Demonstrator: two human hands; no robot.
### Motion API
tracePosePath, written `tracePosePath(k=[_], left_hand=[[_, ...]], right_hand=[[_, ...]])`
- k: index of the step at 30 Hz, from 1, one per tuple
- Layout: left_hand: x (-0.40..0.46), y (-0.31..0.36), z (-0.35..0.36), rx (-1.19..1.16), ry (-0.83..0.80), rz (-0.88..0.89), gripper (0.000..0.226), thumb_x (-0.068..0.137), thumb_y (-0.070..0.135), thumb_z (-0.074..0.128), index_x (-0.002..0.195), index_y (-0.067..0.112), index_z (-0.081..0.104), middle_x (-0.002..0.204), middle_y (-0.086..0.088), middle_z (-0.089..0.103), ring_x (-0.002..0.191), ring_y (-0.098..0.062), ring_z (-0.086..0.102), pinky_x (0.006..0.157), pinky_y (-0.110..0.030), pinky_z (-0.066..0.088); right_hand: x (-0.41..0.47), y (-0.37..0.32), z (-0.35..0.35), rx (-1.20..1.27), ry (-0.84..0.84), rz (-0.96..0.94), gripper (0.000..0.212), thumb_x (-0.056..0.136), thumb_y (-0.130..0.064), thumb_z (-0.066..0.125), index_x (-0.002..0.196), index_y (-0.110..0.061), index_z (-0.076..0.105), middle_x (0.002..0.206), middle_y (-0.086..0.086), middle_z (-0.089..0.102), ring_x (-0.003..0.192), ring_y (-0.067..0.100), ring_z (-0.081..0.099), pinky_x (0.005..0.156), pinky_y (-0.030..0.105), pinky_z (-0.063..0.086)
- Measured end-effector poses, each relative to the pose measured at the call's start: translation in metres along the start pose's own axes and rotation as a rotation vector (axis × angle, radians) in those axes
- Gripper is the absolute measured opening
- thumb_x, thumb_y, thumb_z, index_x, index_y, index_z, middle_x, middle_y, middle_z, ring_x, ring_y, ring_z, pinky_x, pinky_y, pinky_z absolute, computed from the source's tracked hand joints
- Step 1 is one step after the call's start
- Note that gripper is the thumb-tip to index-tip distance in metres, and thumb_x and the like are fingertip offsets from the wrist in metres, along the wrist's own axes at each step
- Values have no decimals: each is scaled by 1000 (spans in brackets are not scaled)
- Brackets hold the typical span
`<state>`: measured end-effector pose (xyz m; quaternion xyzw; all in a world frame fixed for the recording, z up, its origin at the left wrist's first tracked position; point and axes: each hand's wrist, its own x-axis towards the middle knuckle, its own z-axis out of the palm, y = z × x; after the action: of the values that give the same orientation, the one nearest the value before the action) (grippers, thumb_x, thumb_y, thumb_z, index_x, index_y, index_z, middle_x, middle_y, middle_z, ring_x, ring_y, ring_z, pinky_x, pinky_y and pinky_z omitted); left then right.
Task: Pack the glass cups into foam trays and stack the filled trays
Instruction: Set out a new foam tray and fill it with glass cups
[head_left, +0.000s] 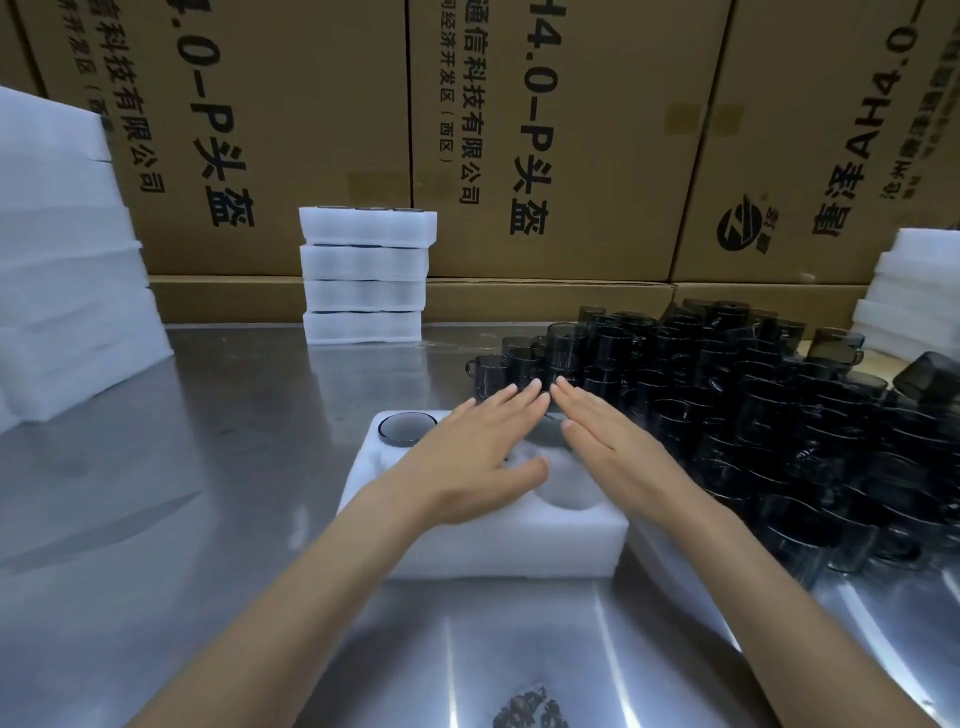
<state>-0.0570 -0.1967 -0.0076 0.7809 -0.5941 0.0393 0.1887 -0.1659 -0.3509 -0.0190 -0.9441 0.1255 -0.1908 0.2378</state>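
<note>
Both hands stretch flat over the foam tray (483, 545) on the steel worktop (208, 493), fingers straight, grasping nothing. The left hand (467, 452) and right hand (602, 436) hide most pockets; one dark glass cup (407, 428) sits in the far left corner. More cups (753, 415) crowd just right. Four filled trays (366, 278) are stacked behind.

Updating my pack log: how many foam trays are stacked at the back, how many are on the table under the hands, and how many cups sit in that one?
Stacked trays: 4
Tray under the hands: 1
Cup visibly seated in it: 1
Total: 6
</note>
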Motion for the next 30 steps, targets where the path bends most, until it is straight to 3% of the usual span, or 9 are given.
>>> tracePosePath(k=[3,6,10,13,16,20,22,24,30], left_hand=[[0,-3,2,2,-36,-32,61,91,44,34,149,28,25,157,15,15,143,0,3,114,-27,2],[-2,0,-1,22,-111,-80,71,77,47,25,144,24,37,155,14,22,144,-5,11,112,-27,10],[-2,-1,-1,44,-130,-95,73,78,50,23,147,27,31,155,15,21,143,-4,15,112,-26,13],[-3,0,3,90,-109,-103,59,93,49,30,149,28,26,156,15,19,143,-3,13,113,-25,10],[-6,4,4,105,28,-89,48,98,40,37,143,25,40,149,11,37,139,-8,27,110,-27,18],[-21,17,-4,139,363,-19,43,90,38,35,111,20,68,106,8,69,101,-18,60,86,-32,44],[-32,20,-6,151,466,32,42,88,36,35,94,18,72,90,6,70,84,-21,63,73,-34,47],[-45,17,-6,151,524,25,36,87,33,38,87,19,71,85,8,68,78,-19,62,68,-28,44],[-73,-18,-11,31,616,-196,35,84,42,36,81,29,68,89,20,64,85,-10,58,67,-27,42]], right_hand=[[3,0,2,-21,-76,10,47,102,-25,27,148,-29,24,154,-21,16,140,-6,9,117,27,11],[8,0,4,-51,-183,25,47,101,-20,28,148,-25,26,155,-17,15,142,-1,8,118,28,9],[10,3,3,-44,-225,44,47,102,-25,25,149,-26,22,156,-18,10,142,-1,4,117,28,7],[7,1,7,48,-177,39,46,103,-27,27,148,-23,27,156,-15,15,142,0,7,114,24,6],[2,-2,9,89,16,107,45,101,-32,32,145,-24,36,152,-13,30,141,3,18,112,28,17],[-5,-9,-1,-366,355,281,39,95,-29,39,131,-18,49,129,0,53,121,22,40,85,36,39],[-8,-12,-2,-527,344,397,34,93,-25,39,124,-14,49,123,4,51,116,26,39,81,38,37],[-10,-11,-2,-525,246,510,32,93,-21,38,122,-13,47,125,7,45,119,27,35,83,40,36],[-10,-1,-1,-450,93,528,35,90,-12,40,125,-12,46,129,9,43,121,29,38,79,36,35]])
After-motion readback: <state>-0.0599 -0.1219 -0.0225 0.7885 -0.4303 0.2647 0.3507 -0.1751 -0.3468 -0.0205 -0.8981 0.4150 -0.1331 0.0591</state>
